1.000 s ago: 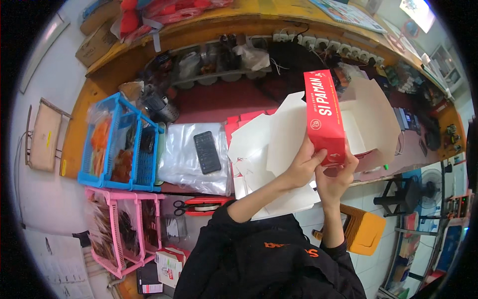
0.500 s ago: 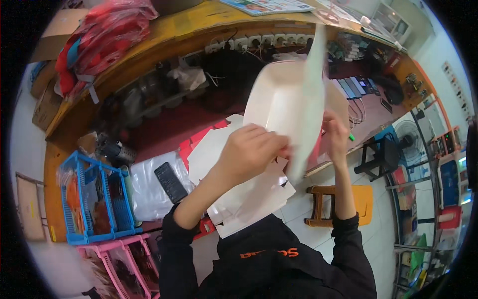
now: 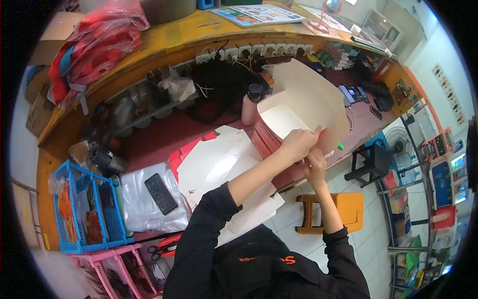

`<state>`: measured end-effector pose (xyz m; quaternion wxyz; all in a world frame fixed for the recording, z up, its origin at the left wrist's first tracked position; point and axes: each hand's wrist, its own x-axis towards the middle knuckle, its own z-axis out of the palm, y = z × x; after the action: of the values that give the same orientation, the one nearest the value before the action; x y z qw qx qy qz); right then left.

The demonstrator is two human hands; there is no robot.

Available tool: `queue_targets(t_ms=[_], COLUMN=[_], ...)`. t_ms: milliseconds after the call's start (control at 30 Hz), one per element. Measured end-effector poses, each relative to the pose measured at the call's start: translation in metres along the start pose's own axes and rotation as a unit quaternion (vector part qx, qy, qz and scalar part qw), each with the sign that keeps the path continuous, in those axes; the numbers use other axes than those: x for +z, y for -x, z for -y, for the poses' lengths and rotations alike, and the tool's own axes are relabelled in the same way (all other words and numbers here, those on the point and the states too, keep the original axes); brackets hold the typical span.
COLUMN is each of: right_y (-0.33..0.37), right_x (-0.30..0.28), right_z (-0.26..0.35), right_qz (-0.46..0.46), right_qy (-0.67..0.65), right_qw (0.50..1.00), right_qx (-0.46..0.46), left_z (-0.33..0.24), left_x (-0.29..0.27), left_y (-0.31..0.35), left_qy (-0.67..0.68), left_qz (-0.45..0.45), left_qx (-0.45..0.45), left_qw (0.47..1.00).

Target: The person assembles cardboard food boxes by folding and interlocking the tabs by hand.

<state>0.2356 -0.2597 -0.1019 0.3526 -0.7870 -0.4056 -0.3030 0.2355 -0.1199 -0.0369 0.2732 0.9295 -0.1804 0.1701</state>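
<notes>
An open cardboard box (image 3: pixel 284 113), cream-white inside with a tall lid raised at its right, sits at the top of a stack of nested red-sided boxes (image 3: pixel 265 137). My left hand (image 3: pixel 298 143) is closed on the box's near right corner, where the lid meets the wall. Just below it, my right hand (image 3: pixel 315 165) pinches the lid's lower edge beside a red patch. The fingertips partly cover each other there. Flat white die-cut cardboard sheets (image 3: pixel 214 159) lie under my left forearm, overhanging the table's front edge. Red sheet edges (image 3: pixel 180 158) show beneath them.
A pink bottle (image 3: pixel 249 107) stands behind the stack. On the left are a phone (image 3: pixel 161 193) on clear plastic bags (image 3: pixel 134 192), a blue basket (image 3: pixel 89 209), a pink basket (image 3: pixel 117 264) and scissors (image 3: pixel 155 252). An orange stool (image 3: pixel 348 212) stands at right.
The box has come down from its raised, blurred position onto the stack. Both hands have moved together at its near right corner. The bottle and the stack's red sides now show.
</notes>
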Motion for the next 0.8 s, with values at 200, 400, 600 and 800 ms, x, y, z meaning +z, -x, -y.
queue_targets(t_ms=[200,400,600,800], right_y=[-0.008,-0.019,-0.01,-0.01], right_x=[-0.01,-0.02,-0.015,-0.018], right_z=[-0.003,-0.03,-0.024,-0.009], right_qz=[0.103,0.112,0.037,0.118], right_qy=[0.043,0.058,0.049,0.058], right_qw=[0.99,0.988,0.995,0.991], right_qx=[-0.086,-0.09,-0.08,0.013], left_z=[-0.003,0.005,0.0,0.091], left_x=[0.006,0.004,0.01,-0.018], left_y=[0.01,0.012,0.013,-0.026], left_qy=[0.041,0.029,0.0,-0.122], left_qz=[-0.028,0.054,0.135,0.037], left_qx=[-0.027,-0.032,-0.062,-0.049], left_qw=[0.998,0.998,0.989,0.991])
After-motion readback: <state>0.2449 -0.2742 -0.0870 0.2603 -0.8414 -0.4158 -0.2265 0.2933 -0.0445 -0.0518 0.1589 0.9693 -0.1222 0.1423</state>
